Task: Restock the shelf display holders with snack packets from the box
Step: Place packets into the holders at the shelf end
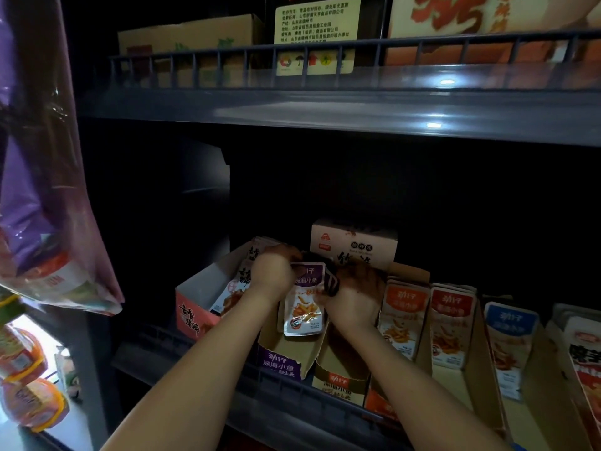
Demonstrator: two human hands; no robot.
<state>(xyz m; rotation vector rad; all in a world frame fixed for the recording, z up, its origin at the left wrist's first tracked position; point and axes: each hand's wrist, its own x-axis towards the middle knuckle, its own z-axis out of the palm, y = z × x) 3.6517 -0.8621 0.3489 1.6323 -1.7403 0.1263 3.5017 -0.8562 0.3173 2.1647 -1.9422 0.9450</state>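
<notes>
The left hand (273,276) is gripping the top edge of a purple snack packet (304,304), fingers curled over it. The right hand (359,296) is pinching its right edge. The packet is hanging upright just above the purple display holder (281,361) on the shelf (292,395). The foil pouch is probably light, pliable and slick. Hold it by the sealed edges, not the filled centre.

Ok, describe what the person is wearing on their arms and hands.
Nothing visible: left hand and right hand ungloved; left forearm and right forearm bare, no sleeves in frame, no watch or bracelet at either wrist. Rings: too dim to tell.
</notes>
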